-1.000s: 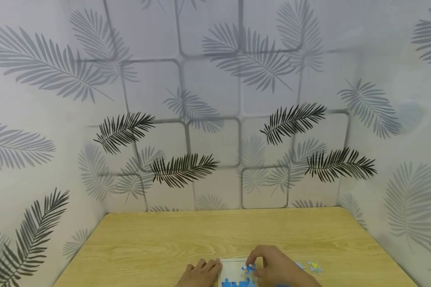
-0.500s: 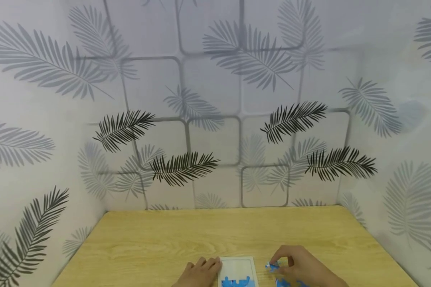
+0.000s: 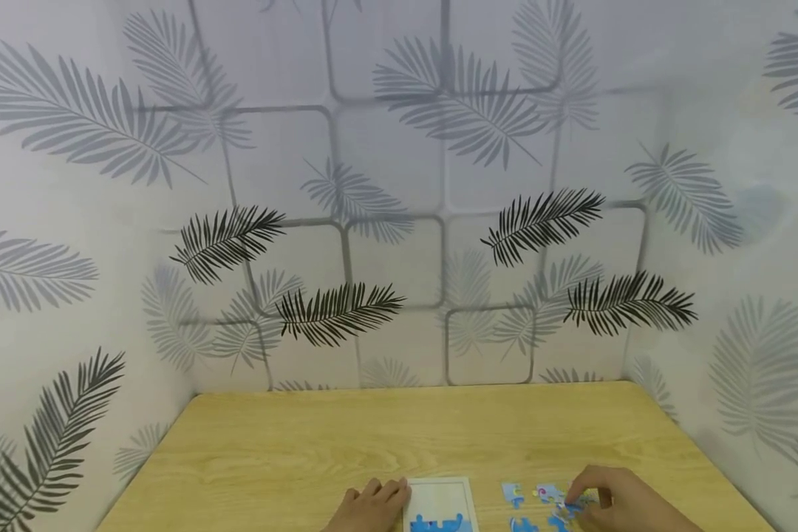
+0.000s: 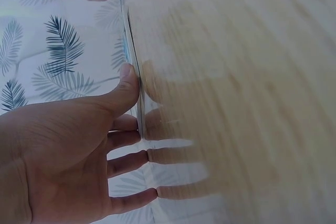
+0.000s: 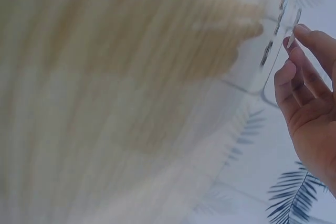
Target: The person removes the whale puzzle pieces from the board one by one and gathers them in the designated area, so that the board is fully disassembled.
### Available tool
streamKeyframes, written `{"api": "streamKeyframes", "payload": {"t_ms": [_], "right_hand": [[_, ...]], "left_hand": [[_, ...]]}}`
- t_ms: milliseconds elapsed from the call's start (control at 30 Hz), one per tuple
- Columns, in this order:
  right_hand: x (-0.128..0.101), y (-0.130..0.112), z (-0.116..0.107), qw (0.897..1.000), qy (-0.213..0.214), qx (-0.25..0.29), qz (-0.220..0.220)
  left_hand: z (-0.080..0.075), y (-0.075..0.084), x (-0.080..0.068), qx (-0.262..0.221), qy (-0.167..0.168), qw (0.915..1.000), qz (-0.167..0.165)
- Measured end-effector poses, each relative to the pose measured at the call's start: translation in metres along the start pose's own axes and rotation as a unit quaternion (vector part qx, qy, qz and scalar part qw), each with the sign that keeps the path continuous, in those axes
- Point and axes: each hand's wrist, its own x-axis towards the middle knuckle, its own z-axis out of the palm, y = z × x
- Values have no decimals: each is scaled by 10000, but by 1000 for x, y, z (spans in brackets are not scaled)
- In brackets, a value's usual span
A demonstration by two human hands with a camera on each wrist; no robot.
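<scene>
Right hand (image 3: 613,496) angled inward, fingertips pinching small blue jigsaw piece (image 3: 573,507); left hand (image 3: 371,507), fingers apart, touching white rectangular board (image 3: 437,496) edge.

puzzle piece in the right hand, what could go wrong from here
The pinched piece might slip from the right hand, which seems to hold only its edge. That hand is also close to the loose pieces and could nudge them. The left hand rests at the edge of the board and might shift it.
</scene>
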Motion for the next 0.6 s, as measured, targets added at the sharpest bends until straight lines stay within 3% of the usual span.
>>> {"api": "streamKeyframes", "payload": {"t_ms": [133,267,467,600], "right_hand": [[-15,5,-8,9938,-398,1041,31],[-22,8,-9,9847,-562,1652,34],[-23,16,-5,9834,-754,1547,-574],[-21,17,-6,9879,-679,1251,-622]], "left_hand": [[-1,1,-3,-64,31,10000,49],[-4,0,-5,-129,39,9999,61],[-2,0,-2,-163,-107,9998,-103],[1,-1,1,-122,-90,9998,-149]]}}
